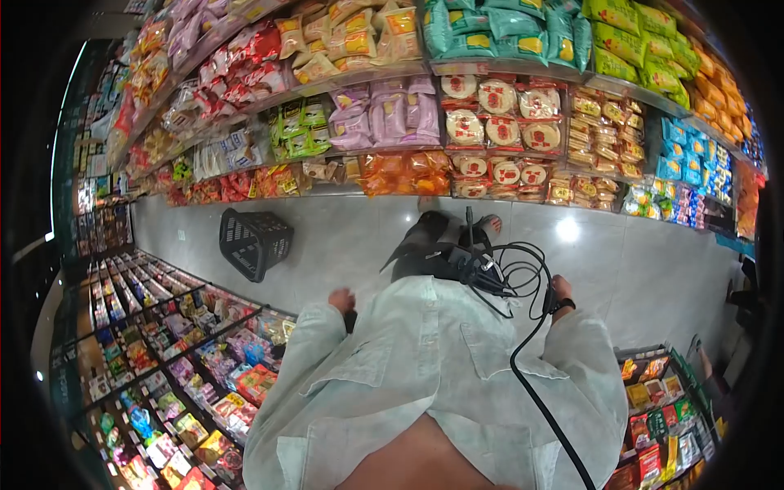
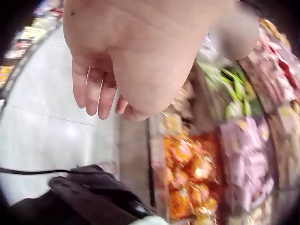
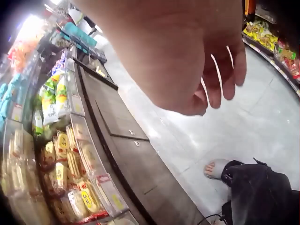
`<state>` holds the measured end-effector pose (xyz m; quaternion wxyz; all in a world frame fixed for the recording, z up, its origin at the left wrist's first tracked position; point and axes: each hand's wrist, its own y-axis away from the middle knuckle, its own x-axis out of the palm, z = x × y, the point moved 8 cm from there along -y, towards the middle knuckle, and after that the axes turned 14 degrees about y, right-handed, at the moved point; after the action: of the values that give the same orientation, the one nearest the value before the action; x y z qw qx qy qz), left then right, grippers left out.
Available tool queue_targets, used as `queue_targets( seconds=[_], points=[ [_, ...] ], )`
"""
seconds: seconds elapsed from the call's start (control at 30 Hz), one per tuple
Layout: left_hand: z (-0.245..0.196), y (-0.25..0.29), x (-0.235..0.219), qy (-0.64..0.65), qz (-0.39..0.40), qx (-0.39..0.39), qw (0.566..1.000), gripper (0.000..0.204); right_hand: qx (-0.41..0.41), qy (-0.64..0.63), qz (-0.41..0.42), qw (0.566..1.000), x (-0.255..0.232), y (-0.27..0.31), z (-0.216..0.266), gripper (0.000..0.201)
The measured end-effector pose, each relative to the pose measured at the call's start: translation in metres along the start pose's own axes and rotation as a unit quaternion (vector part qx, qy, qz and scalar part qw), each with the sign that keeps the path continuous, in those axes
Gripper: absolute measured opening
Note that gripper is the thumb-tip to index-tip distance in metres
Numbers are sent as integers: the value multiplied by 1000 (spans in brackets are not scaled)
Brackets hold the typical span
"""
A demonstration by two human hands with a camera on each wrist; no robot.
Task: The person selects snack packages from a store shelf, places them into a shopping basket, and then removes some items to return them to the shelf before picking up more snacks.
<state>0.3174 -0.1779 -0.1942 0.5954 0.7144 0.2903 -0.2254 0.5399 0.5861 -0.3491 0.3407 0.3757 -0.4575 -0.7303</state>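
My left hand (image 1: 343, 300) hangs at my side in the head view, below and to the right of a black shopping basket (image 1: 255, 242) on the floor. Seen from the left wrist, its fingers (image 2: 93, 96) dangle loosely with nothing held, and packs of orange-wrapped snacks (image 2: 186, 173) lie on the shelf beyond. My right hand (image 1: 561, 289) is down on the other side, beside a looped black cable (image 1: 523, 269) at my waist. In the right wrist view its fingers (image 3: 228, 86) droop, relaxed and holding nothing, above the grey floor.
Ahead curves a tiered shelf stacked with bagged snacks, among them round white crackers (image 1: 496, 98) and teal bags (image 1: 514, 33). Another snack rack (image 1: 188, 367) stands close on my left, and a smaller one (image 1: 661, 408) behind on my right. Grey tiled floor (image 1: 343, 220) runs between.
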Motion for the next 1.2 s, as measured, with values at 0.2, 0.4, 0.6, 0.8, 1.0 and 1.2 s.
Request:
queue_targets(
  seconds=[0.2, 0.4, 0.6, 0.8, 1.0, 1.2],
  points=[
    [51, 68, 145, 325, 99, -152, 928, 40, -113, 35, 68, 991, 93, 57, 95, 20],
    [-55, 51, 53, 677, -32, -202, 707, 36, -150, 152, 60, 975, 122, 54, 132, 19],
    [5, 30, -22, 719, -194, -97, 661, 23, -175, 208, 29, 962, 155, 86, 142, 22],
    [134, 76, 59, 763, -231, -162, 581, 26, -233, 410, 92, 877, 213, 133, 127, 31],
    [229, 158, 261, 835, -252, -310, 378, 29, -105, 355, 49, 928, 285, 173, 130, 28],
    [185, 205, 391, 886, -199, -302, 291, 23, -195, 518, 154, 819, 446, 163, 189, 24]
  ],
)
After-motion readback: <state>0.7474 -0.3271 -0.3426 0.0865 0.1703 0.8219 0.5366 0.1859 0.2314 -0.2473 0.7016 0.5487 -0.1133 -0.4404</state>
